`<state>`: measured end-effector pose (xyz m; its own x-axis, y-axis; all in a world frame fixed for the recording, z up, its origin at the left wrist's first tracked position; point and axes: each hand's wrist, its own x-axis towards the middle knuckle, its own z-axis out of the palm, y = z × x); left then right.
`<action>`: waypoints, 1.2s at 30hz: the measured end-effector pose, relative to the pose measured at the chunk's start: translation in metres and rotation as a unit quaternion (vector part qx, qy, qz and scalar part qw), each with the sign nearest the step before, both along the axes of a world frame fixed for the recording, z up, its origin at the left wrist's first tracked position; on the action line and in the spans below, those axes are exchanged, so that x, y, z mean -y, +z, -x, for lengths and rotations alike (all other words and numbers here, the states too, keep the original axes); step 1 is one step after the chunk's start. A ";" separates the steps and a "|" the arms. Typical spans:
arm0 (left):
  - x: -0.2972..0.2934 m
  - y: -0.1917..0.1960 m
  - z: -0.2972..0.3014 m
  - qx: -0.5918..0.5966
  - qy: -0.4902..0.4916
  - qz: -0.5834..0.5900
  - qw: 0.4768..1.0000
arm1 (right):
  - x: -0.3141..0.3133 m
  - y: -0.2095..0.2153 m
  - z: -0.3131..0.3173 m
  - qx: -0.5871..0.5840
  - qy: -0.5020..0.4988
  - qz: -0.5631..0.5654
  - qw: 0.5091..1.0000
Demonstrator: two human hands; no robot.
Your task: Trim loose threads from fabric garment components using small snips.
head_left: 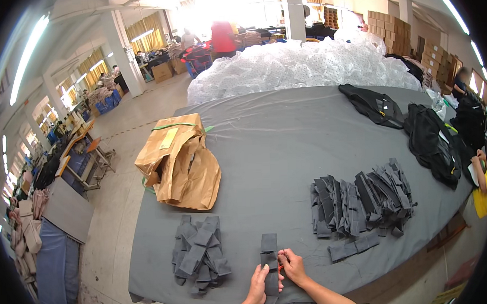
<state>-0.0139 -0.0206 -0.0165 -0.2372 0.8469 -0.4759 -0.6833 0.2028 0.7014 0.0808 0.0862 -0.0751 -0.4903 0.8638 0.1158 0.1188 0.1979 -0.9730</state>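
Dark grey fabric strip (269,259), one, stitched or folded into segments; held at the near edge of the counter (265,151), lengthwise from near to far. Left hand (257,284): fingers wrapped round the strip from the left, thumb laid along its upper face, fingertips showing past the right edge; gap just the strip's thickness. Right hand (293,267): fingers curled tightly together at the strip's right edge, around a small orange-red item (281,267), mostly hidden, kind not clear; contact between fingertips and strip impossible to tell. Near left on the counter: loose pile of similar strips (199,252), crossed over one another. Near right: larger pile of strips (365,198), packed side by side, with a single strip (353,247) lying crosswise just nearer. Far left: crumpled brown paper sack (201,181), with green strap (174,125) and yellow label (168,138), any print too small to read. Far right: two black fabric articles (372,105) (433,143), the farther with a small white label (384,107), likewise unreadable. Beyond the counter's far edge: heap of translucent, dotted plastic packaging (299,68).
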 end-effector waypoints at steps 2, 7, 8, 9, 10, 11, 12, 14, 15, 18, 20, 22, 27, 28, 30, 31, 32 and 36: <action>0.000 0.000 0.000 -0.001 0.001 0.001 1.000 | 0.000 0.002 0.000 0.001 0.002 -0.006 1.000; 0.000 0.001 -0.001 -0.006 0.007 0.009 1.000 | 0.001 0.005 -0.001 0.004 0.005 -0.010 1.000; 0.000 0.002 -0.002 -0.007 0.008 0.009 1.000 | 0.001 0.007 -0.001 0.007 0.004 -0.013 1.000; 0.000 0.002 -0.002 -0.009 0.009 0.009 1.000 | 0.001 0.008 -0.001 0.011 0.003 -0.016 1.000; 0.000 0.002 -0.002 -0.009 0.008 0.009 1.000 | 0.001 0.008 -0.001 0.011 0.003 -0.016 1.000; 0.000 0.002 -0.002 -0.008 0.008 0.009 1.000 | 0.002 0.006 -0.002 0.007 0.001 -0.016 1.000; 0.000 0.001 -0.002 -0.007 0.008 0.008 1.000 | 0.002 0.006 -0.002 0.004 0.000 -0.015 1.000; 0.000 -0.003 0.000 0.001 0.004 0.001 1.000 | 0.002 0.006 -0.002 0.002 0.001 -0.014 1.000; 0.000 -0.005 0.000 0.009 0.001 -0.006 1.000 | 0.001 0.006 -0.001 0.001 0.002 -0.012 1.000; 0.000 -0.006 0.002 0.012 0.007 0.000 1.000 | 0.000 0.006 0.001 0.003 0.000 -0.025 1.000; -0.001 -0.005 0.004 0.013 0.010 -0.003 1.000 | -0.001 0.007 0.003 0.000 0.001 -0.026 1.000; -0.001 -0.002 0.005 0.013 0.014 -0.007 1.000 | -0.002 0.007 0.004 -0.004 0.003 -0.029 1.000; 0.002 0.005 0.001 0.004 0.016 0.005 1.000 | 0.000 0.001 0.001 -0.021 0.006 0.005 1.000; 0.002 0.003 0.002 0.007 0.019 0.009 1.000 | -0.001 -0.001 0.001 -0.019 0.009 0.008 1.000; -0.001 -0.001 0.004 0.018 0.014 0.010 1.000 | -0.002 -0.004 0.002 -0.004 0.008 0.008 1.000; 0.001 0.001 0.002 0.016 0.017 0.007 1.000 | -0.001 -0.003 0.001 -0.007 0.011 0.006 1.000; 0.003 0.005 0.000 0.013 0.016 0.009 1.000 | 0.001 -0.002 -0.001 -0.005 0.010 0.009 1.000; 0.006 0.007 -0.002 0.010 0.011 -0.001 1.000 | 0.005 0.001 -0.004 -0.010 0.007 0.015 1.000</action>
<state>-0.0115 -0.0263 -0.0090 -0.2455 0.8424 -0.4798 -0.7016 0.1871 0.6875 0.0843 0.0812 -0.0736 -0.5008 0.8598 0.1001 0.0960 0.1701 -0.9807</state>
